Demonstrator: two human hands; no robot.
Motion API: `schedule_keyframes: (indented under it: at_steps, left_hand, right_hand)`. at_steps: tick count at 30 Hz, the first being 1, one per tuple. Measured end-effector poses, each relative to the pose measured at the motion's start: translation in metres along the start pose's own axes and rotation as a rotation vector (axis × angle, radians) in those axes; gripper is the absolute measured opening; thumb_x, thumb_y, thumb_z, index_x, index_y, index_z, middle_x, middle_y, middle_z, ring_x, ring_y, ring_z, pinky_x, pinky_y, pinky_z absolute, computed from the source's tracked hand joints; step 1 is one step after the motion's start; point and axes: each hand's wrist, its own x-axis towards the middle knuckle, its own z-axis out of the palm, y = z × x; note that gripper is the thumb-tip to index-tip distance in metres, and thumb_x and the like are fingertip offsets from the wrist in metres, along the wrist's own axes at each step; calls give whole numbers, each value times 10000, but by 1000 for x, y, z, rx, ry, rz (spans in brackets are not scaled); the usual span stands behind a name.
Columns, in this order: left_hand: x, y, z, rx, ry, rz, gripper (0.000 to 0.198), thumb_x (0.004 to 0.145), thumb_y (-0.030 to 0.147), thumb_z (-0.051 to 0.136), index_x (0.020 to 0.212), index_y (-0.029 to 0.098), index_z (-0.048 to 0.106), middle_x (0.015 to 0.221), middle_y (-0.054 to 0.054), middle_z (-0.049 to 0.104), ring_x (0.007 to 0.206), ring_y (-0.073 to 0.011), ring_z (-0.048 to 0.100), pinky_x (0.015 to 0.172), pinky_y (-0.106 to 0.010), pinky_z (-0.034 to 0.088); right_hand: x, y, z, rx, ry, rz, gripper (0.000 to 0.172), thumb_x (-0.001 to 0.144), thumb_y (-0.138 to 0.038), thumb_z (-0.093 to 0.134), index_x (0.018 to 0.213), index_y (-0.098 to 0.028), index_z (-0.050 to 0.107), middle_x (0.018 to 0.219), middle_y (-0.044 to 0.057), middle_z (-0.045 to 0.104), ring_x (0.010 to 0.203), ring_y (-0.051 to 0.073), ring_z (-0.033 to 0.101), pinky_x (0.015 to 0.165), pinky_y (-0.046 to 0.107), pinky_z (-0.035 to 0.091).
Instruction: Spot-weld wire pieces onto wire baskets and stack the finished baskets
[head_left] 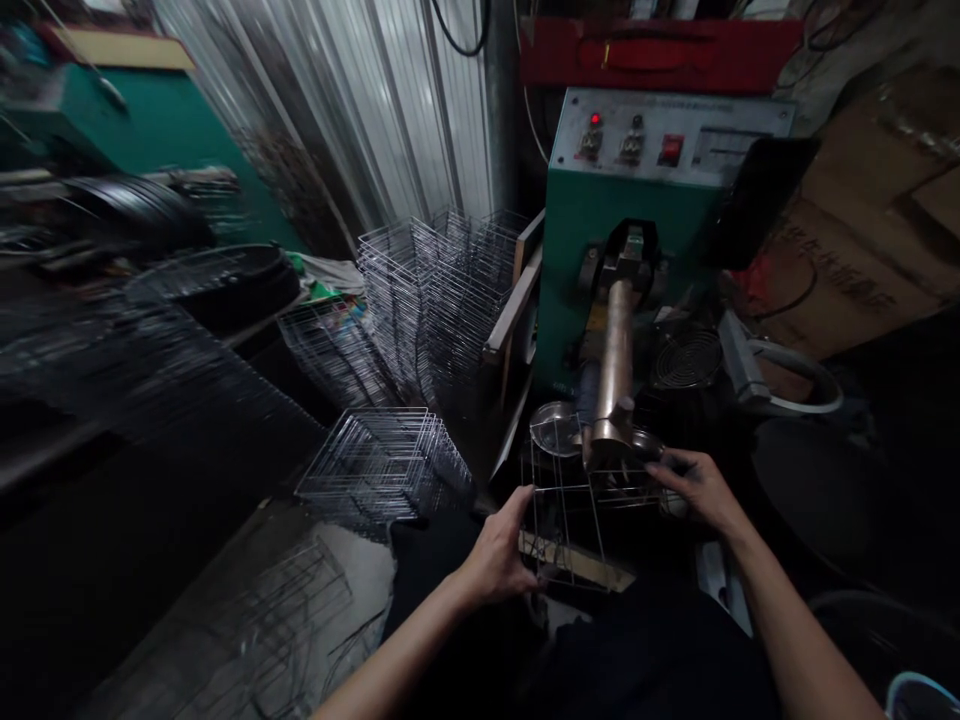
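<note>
Below the machine's thick copper-coloured rod (pixel 616 355), a wire rack (pixel 564 488) is held up in front of me. My left hand (pixel 499 550) is closed around the rack's left side, thumb on its upper wire. A shallow round metal dish (pixel 555 430) sits at the rack's far left, beside the rod's tip. To the right of the tip, my right hand (pixel 697 485) pinches the edge of another round metal dish (pixel 648 444), mostly hidden behind the rod. Its fingertips are close to the rack's right wires.
The green machine (pixel 562 260) carries a panel with a lit red lamp (pixel 595 118). Tall stacks of wire racks (pixel 420 300) and a lower stack (pixel 375 465) stand left. A wooden board (pixel 514 305) borders the machine. Cardboard boxes (pixel 862 240) are at right.
</note>
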Motion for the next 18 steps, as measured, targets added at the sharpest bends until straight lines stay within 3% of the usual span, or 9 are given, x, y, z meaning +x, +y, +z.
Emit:
schedule_keyframes:
  at_steps: [10, 18]
  left_hand:
    - [3, 6, -7, -40, 1, 30, 1013, 609, 316, 872, 1465, 247, 335, 1378, -116, 619, 1249, -317, 660, 1079, -453, 544]
    - [4, 17, -9, -76, 2, 17, 910, 611, 318, 860, 1398, 240, 410, 1305, -79, 644, 1160, -291, 679, 1017, -418, 570]
  right_hand:
    - [1, 8, 0, 5, 2, 1, 545, 789, -652, 786, 635, -167, 590, 674, -2, 507, 672, 169, 481, 641, 281, 390]
    - [-5, -11, -2, -63, 44, 3, 575, 781, -698, 764, 612, -184, 570, 621, 1, 475, 617, 162, 444, 565, 282, 336]
